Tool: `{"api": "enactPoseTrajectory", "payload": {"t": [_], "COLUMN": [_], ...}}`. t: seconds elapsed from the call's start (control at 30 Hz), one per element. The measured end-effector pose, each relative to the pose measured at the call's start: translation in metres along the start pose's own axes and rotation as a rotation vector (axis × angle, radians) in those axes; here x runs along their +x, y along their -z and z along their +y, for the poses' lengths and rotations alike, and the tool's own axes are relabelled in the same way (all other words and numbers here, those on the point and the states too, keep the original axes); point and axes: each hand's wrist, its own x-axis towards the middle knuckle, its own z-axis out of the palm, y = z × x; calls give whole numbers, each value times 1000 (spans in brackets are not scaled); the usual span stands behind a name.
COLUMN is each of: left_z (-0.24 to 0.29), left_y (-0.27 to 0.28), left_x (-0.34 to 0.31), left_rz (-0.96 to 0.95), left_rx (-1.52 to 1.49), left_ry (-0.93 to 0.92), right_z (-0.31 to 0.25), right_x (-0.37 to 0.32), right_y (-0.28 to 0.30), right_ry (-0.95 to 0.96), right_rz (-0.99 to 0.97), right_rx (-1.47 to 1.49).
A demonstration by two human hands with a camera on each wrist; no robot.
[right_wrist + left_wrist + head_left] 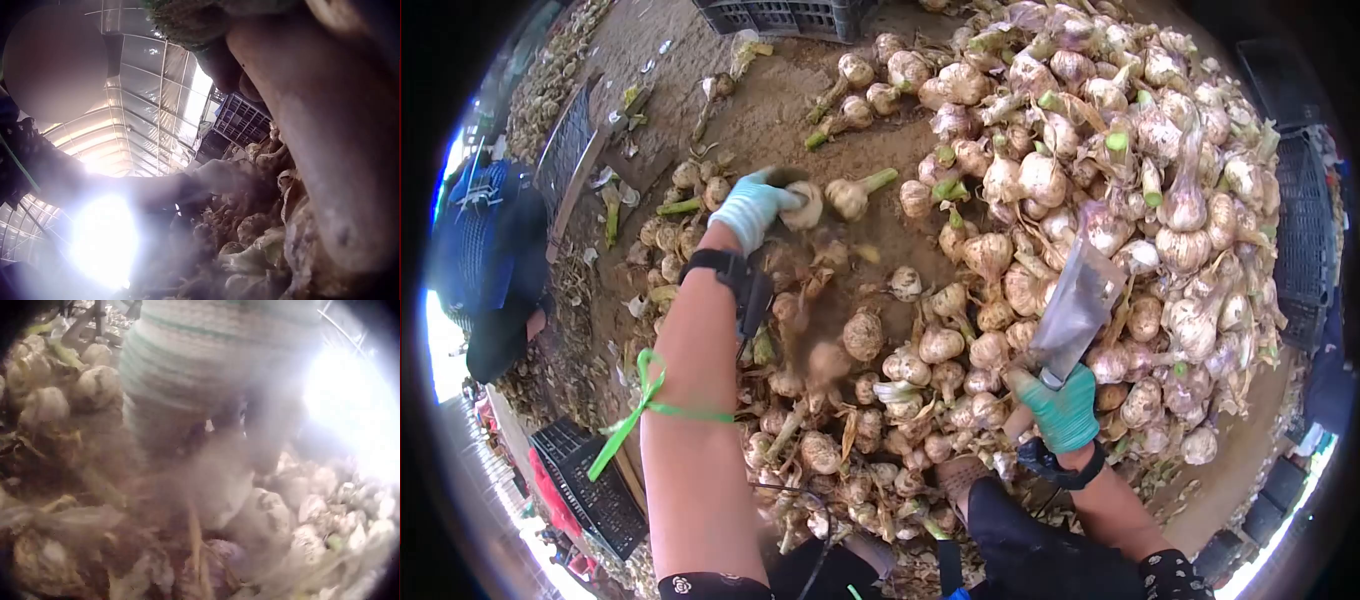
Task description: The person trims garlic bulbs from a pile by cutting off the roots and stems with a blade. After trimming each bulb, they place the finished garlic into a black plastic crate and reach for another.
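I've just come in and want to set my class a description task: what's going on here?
A person in gloves is handling garlic. Their left hand holds a bulb, beside a stemmed bulb lying on the ground. Their right hand grips a cleaver, its blade away from the held bulb and over the edge of a large garlic heap. More bulbs lie between the arms, and a crate stands beyond them.
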Motion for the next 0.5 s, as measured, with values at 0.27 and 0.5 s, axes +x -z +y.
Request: {"api": "enactPoseTrajectory", "payload": {"t": [0.27,0.5], "left_z": [56,52], "left_y": [-41,-70], "left_x": [-18,-20], "left_rz": [-86,110], "left_rx": [-663,837], "left_ry": [-138,-15], "right_z": [8,-2], "right_x": [2,-2], "right_y": [2,0], "right_ry": [80,21], "right_rz": [24,21], "right_rx": [-105,-71]}}
